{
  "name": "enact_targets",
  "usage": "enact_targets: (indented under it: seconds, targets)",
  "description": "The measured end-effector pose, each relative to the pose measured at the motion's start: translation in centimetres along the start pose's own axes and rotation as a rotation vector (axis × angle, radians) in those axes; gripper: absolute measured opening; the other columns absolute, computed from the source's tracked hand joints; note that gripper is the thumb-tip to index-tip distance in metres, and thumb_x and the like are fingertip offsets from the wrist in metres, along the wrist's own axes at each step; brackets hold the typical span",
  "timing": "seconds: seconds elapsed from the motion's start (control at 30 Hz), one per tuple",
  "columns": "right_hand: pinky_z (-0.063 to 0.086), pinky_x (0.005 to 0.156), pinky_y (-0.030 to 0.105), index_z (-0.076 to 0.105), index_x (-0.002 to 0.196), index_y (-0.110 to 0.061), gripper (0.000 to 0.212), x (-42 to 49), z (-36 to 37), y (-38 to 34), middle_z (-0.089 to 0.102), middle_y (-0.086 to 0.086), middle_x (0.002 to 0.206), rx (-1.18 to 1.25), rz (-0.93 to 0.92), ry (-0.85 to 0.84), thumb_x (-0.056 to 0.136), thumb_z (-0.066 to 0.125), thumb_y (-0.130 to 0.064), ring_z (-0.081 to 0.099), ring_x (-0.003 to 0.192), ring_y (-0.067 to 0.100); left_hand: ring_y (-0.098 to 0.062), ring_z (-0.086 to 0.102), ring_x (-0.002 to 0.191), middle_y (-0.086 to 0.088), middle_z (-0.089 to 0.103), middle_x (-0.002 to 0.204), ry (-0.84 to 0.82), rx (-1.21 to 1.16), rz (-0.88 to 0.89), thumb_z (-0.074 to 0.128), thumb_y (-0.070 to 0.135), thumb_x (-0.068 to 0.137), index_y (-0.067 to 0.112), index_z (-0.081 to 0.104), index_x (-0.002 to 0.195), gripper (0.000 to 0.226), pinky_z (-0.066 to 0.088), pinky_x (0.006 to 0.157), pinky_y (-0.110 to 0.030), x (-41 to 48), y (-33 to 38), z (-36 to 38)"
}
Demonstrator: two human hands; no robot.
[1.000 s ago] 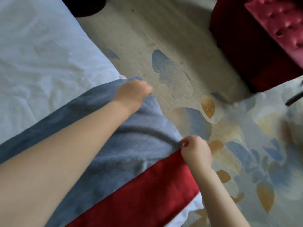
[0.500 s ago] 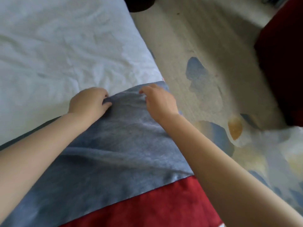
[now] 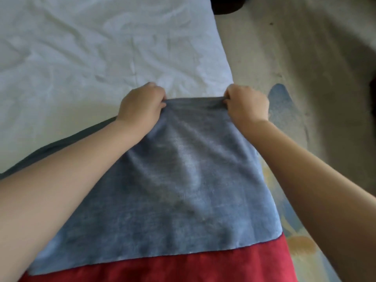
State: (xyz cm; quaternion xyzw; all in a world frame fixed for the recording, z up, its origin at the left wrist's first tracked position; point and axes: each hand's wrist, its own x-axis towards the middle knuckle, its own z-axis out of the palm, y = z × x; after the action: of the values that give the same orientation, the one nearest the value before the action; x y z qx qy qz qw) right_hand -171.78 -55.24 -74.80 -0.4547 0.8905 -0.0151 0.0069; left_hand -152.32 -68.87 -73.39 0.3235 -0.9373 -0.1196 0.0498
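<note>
A blue-grey towel (image 3: 175, 190) lies spread on the bed, over a red cloth (image 3: 183, 267) that shows along its near edge. My left hand (image 3: 142, 104) grips the towel's far edge towards the left. My right hand (image 3: 247, 103) grips the same edge at the far right corner, by the side of the bed. The edge is pulled taut between the two hands. Both forearms reach over the towel and hide its left and right sides.
A wrinkled white sheet (image 3: 91, 47) covers the bed beyond the towel. To the right, a beige rug (image 3: 305, 68) with blue and orange patches covers the floor. A dark object (image 3: 227, 5) stands at the top, beside the bed.
The view has swung left over the bed. My hands have moved apart along the towel's far edge; both now grip it and hold it stretched, the right hand at the far right corner.
</note>
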Motion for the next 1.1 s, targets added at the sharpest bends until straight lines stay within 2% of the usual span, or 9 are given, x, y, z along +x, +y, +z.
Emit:
enact_targets:
  seconds: [0.1, 0.23, 0.4, 0.5, 0.67, 0.77, 0.9, 1.0, 1.1]
  targets:
    - [0.025, 0.045, 0.026, 0.057, 0.091, -0.010, 0.018, 0.7, 0.5, 1.5, 0.062, 0.010, 0.079, 0.012, 0.074, 0.014, 0.084, 0.051, 0.004, 0.047, 0.059, 0.028, -0.031, 0.055, 0.076, -0.013, 0.056, 0.094, -0.004, 0.058, 0.018, 0.050, 0.005, 0.089, 0.003, 0.062, 0.089, 0.012, 0.040, 0.060, -0.034, 2.4, 1.5, 0.8]
    - [0.043, 0.054, 0.032, 0.056, 0.110, -0.012, 0.035, 1.3, 1.7, 1.5, 0.064, 0.010, 0.095, 0.034, 0.017, -0.155, 0.083, 0.048, 0.009, 0.059, 0.072, 0.030, -0.031, 0.058, 0.075, -0.009, 0.059, 0.095, -0.021, 0.100, -0.089, 0.047, 0.015, 0.093, 0.007, 0.063, 0.090, 0.018, 0.042, 0.056, -0.033, 2.2, 1.1, 2.2]
    - [0.045, 0.059, 0.034, 0.060, 0.108, -0.011, 0.037, 1.9, 2.7, 2.9, 0.063, 0.012, 0.098, -0.028, 0.032, -0.214, 0.080, 0.049, 0.010, 0.061, 0.081, 0.034, -0.027, 0.057, 0.070, -0.004, 0.058, 0.093, -0.061, 0.143, -0.102, 0.048, 0.017, 0.085, 0.016, 0.061, 0.101, 0.020, 0.036, 0.050, -0.027, -2.0, -2.6, 1.6]
    - [0.044, 0.056, 0.031, 0.063, 0.096, -0.006, 0.027, 2.3, 2.9, 3.3, 0.062, 0.012, 0.087, -0.068, 0.003, -0.219, 0.079, 0.049, 0.010, 0.060, 0.070, 0.032, -0.031, 0.057, 0.076, -0.007, 0.058, 0.094, -0.035, 0.155, -0.138, 0.048, 0.010, 0.088, 0.017, 0.064, 0.104, 0.024, 0.042, 0.056, -0.033, -3.3, -4.6, 0.9]
    - [0.025, 0.044, 0.023, 0.061, 0.079, -0.005, 0.022, 3.0, 2.6, 3.3, 0.046, 0.005, 0.061, -0.154, 0.008, -0.157, 0.076, 0.049, 0.014, 0.039, 0.046, 0.021, -0.033, 0.054, 0.072, -0.009, 0.055, 0.085, -0.019, 0.184, -0.153, 0.047, 0.004, 0.090, 0.008, 0.064, 0.087, 0.017, 0.046, 0.058, -0.040, -2.3, -5.2, 0.9]
    - [0.028, 0.049, 0.026, 0.060, 0.088, -0.008, 0.016, 3.7, 2.9, 4.5, 0.057, 0.008, 0.076, -0.102, 0.110, -0.038, 0.086, 0.051, 0.005, 0.049, 0.059, 0.025, -0.036, 0.055, 0.074, -0.015, 0.058, 0.094, 0.107, 0.170, -0.131, 0.048, 0.003, 0.091, 0.004, 0.063, 0.097, 0.017, 0.039, 0.057, -0.037, -1.2, -4.5, 0.7]
    - [0.034, 0.052, 0.029, 0.064, 0.099, -0.006, 0.027, 3.3, 3.3, 3.9, 0.061, 0.011, 0.087, -0.056, 0.142, -0.118, 0.082, 0.052, 0.011, 0.057, 0.070, 0.030, -0.034, 0.058, 0.074, -0.012, 0.060, 0.099, 0.122, 0.172, -0.161, 0.047, 0.014, 0.095, 0.007, 0.064, 0.097, 0.019, 0.039, 0.055, -0.032, -1.4, -4.0, 1.0]
    - [0.038, 0.052, 0.031, 0.061, 0.103, -0.008, 0.031, 3.0, 2.8, 1.9, 0.060, 0.012, 0.100, 0.037, 0.036, -0.034, 0.082, 0.050, 0.012, 0.056, 0.070, 0.030, -0.034, 0.057, 0.068, -0.011, 0.061, 0.085, 0.096, 0.216, -0.219, 0.045, 0.007, 0.090, 0.008, 0.065, 0.083, 0.021, 0.038, 0.051, -0.030, -2.5, -6.2, 0.4]
    - [0.042, 0.055, 0.034, 0.062, 0.102, -0.011, 0.031, 3.6, 2.4, -1.7, 0.056, 0.011, 0.105, 0.123, -0.153, -0.043, 0.084, 0.047, 0.008, 0.057, 0.077, 0.033, -0.035, 0.061, 0.085, -0.008, 0.068, 0.098, 0.023, 0.123, -0.304, 0.048, 0.017, 0.091, 0.016, 0.070, 0.096, 0.022, 0.045, 0.061, -0.033, -4.0, -9.0, -0.8]
